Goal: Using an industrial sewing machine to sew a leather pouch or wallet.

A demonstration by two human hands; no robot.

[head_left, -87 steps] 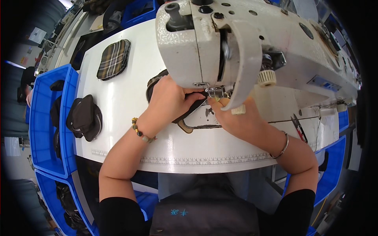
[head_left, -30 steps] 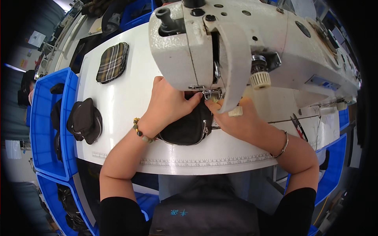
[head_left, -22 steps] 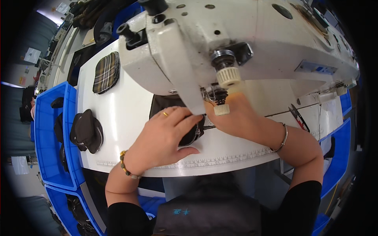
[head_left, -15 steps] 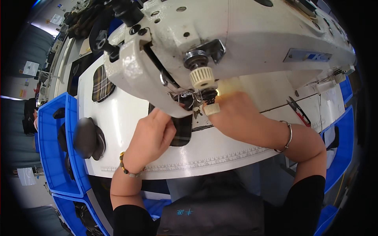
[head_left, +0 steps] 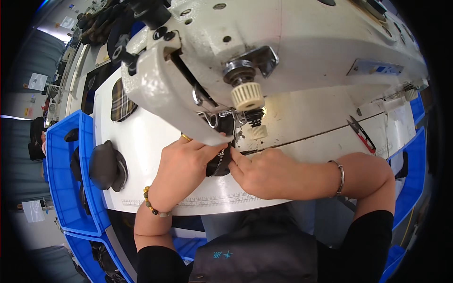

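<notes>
Two bare hands at one dark zippered pouch [head_left: 218, 166], which lies under sewing machine [head_left: 302, 45] head, near middle of surface's [head_left: 311, 125] front edge. Left hand [head_left: 183, 165]: fingers closed on pouch, thumb by zipper, some tips hidden behind machine guard. Right hand [head_left: 264, 173]: bent fingertips touching pouch's right side; pinching or pressing, cannot tell. Plaid piece [head_left: 121, 102] near far left corner; dark pieces [head_left: 105, 165] along left edge; snips [head_left: 362, 136] toward right edge.

Sewing workshop, industrial sewing machine [head_left: 302, 52], white worktable [head_left: 146, 146] with printed ruler [head_left: 212, 200], blue bins [head_left: 59, 165], thread snips [head_left: 362, 135]
</notes>
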